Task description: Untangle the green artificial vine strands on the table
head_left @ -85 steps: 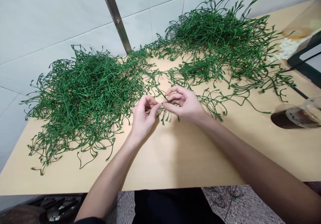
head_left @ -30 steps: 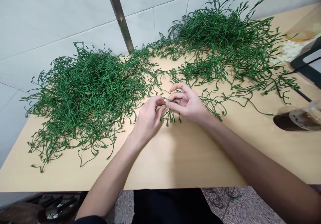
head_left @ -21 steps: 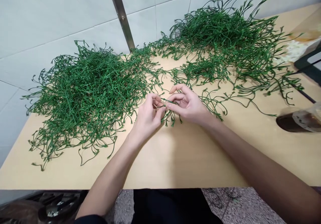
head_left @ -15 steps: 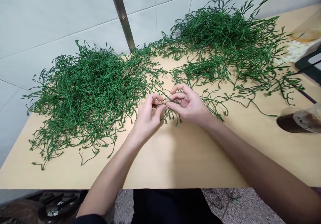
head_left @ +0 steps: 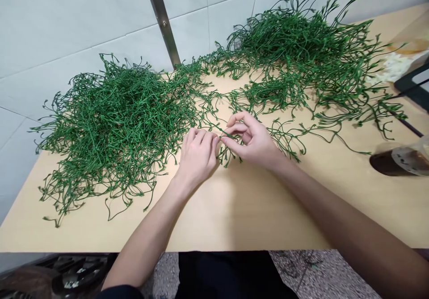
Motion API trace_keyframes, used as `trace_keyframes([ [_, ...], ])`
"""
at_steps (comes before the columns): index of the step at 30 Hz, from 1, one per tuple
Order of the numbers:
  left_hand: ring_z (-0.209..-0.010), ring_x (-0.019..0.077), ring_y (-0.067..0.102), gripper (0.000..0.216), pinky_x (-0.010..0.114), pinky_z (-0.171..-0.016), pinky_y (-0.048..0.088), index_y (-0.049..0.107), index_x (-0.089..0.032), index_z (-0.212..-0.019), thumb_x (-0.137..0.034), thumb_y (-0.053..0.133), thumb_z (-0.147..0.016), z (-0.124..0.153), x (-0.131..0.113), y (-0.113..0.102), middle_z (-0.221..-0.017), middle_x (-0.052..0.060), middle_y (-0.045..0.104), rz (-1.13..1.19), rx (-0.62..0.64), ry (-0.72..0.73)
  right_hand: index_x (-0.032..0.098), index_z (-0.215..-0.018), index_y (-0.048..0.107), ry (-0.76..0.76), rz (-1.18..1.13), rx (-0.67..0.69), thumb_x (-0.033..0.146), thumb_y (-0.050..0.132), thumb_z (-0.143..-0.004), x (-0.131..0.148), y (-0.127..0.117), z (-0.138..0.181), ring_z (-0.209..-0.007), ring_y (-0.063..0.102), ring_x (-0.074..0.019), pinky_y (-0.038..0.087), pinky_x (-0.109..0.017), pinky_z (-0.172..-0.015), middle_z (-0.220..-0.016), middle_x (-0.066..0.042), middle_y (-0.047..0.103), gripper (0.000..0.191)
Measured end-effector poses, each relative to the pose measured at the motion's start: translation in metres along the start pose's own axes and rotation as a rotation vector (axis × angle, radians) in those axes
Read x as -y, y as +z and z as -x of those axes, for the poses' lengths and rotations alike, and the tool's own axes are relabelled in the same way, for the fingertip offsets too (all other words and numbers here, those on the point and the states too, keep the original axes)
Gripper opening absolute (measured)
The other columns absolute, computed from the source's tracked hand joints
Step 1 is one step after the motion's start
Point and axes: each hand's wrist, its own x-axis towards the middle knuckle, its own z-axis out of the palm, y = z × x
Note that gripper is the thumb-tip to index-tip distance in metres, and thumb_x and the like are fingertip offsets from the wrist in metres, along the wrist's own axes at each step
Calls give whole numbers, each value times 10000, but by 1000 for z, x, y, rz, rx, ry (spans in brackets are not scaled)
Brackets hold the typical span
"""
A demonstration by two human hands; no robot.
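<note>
Thin green artificial plant stems with small forked tips lie about my hands. My right hand [head_left: 252,140] pinches one green plastic stem [head_left: 229,134] between thumb and forefinger, its other fingers curled loosely. Against it, my left hand [head_left: 198,150] is closed, knuckles up, its thumb and fingertips pressed together at the same stem's end. Most of what the left fingers hold is hidden behind them. Several loose stems [head_left: 228,155] show on the table just below the meeting fingertips. A big tangled heap of stems [head_left: 124,107] spreads left of my left hand.
A second heap of green stems [head_left: 295,40] lies at the back right against the tiled wall [head_left: 231,17]. A metal strip [head_left: 164,24] runs down the wall. At right stand a cup of dark drink [head_left: 389,161], small white pieces [head_left: 393,69] and a dark-edged object [head_left: 414,84].
My left hand has rolled over so its knuckles face up, fingers closing in toward the thumb. The right hand keeps its pinch in nearly the same place.
</note>
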Motion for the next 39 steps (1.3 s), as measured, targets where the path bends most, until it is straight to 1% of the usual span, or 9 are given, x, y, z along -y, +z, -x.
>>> trace_keyframes([
  [7,-746,220,478,280,350,-717,385,509,-210,-676,-215,429,-943,-3,0,-4,-685,38,589,261,109,-176,247,-984,539,-313,338,20,125,561,-838,-1,4,5,-823,671,-179,560,-308,-778,-916,-31,666,191],
  [13,-548,137,340,317,287,-536,314,324,-213,-530,-204,435,-827,-10,1,-4,-535,-17,336,806,95,-532,240,-892,582,-436,434,-4,134,517,-872,-4,3,3,-810,653,-205,560,-336,-756,-843,-58,668,126],
  [17,-500,115,291,352,276,-495,310,275,-214,-486,-222,438,-798,-15,3,-12,-525,-18,285,996,-60,-605,237,-906,604,-313,371,-128,170,579,-866,-8,-3,0,-817,674,-209,566,-349,-778,-867,-61,690,82],
  [20,-572,135,455,286,273,-555,412,510,-198,-559,-279,524,-832,-14,8,-12,-562,0,471,825,-172,-593,231,-1010,610,-134,185,-217,245,665,-843,-9,-3,-2,-835,708,-203,577,-334,-779,-908,-47,707,176],
  [23,-969,214,614,146,366,-853,513,697,-189,-862,-280,583,-848,-11,14,-5,-962,73,708,550,-286,-529,224,-1051,611,-26,-46,-200,315,694,-836,-8,0,-3,-879,728,-203,583,-337,-818,-898,-43,720,248],
  [27,-1227,258,534,269,457,-1047,444,688,-201,-1084,-222,649,-819,-7,17,1,-1285,112,634,342,-348,-399,211,-1077,613,50,-218,-125,382,697,-839,-5,1,-3,-928,733,-213,583,-355,-852,-879,-55,732,305],
  [30,-979,193,643,198,354,-874,537,694,-190,-1017,-235,667,-826,-6,12,0,-1045,81,702,514,-216,-319,202,-1105,614,55,-223,-80,378,699,-839,-3,0,-4,-961,724,-220,577,-347,-842,-885,-63,738,330],
  [33,-704,118,640,201,260,-698,542,678,-165,-976,-238,707,-791,-6,4,0,-800,26,688,825,-51,-386,198,-1065,628,38,-217,-69,344,712,-822,-1,-1,-5,-950,717,-211,575,-333,-832,-950,-71,736,295],
  [39,-575,84,597,221,230,-565,505,676,-162,-959,-355,622,-867,-8,-4,-1,-847,45,700,999,9,-537,207,-994,632,84,-258,-55,310,751,-770,1,-2,-6,-897,722,-192,588,-329,-834,-910,-42,722,273],
])
